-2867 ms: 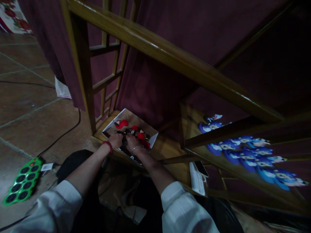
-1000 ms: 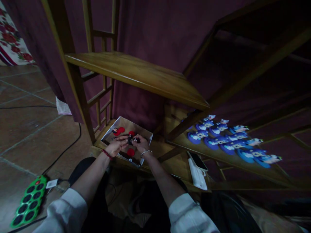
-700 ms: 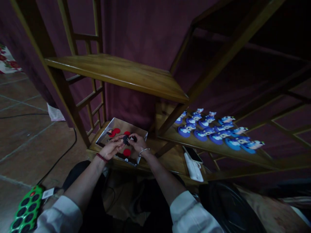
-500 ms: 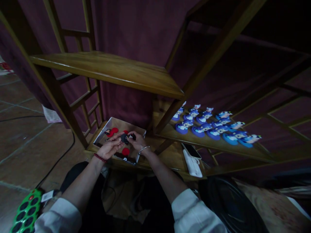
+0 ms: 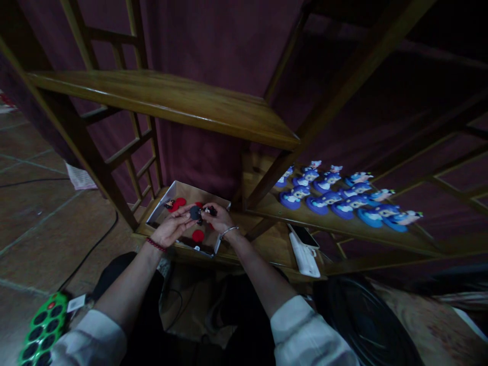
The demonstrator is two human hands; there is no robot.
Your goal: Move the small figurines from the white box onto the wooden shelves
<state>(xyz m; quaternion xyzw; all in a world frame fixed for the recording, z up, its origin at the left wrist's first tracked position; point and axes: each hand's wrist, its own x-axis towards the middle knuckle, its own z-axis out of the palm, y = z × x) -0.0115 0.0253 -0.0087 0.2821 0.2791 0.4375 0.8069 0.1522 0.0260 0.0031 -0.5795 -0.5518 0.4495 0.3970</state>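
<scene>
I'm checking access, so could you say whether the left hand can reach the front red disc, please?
Probably yes: nothing covers the front red disc, though the left hand holds a dark disc.

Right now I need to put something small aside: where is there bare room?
The upper shelf looks bare on its visible top. The lower shelf has a bare strip between the open box and the white item. Crowded: the box, where left hand and right hand work above red pieces; also around the blue figurines.
</scene>
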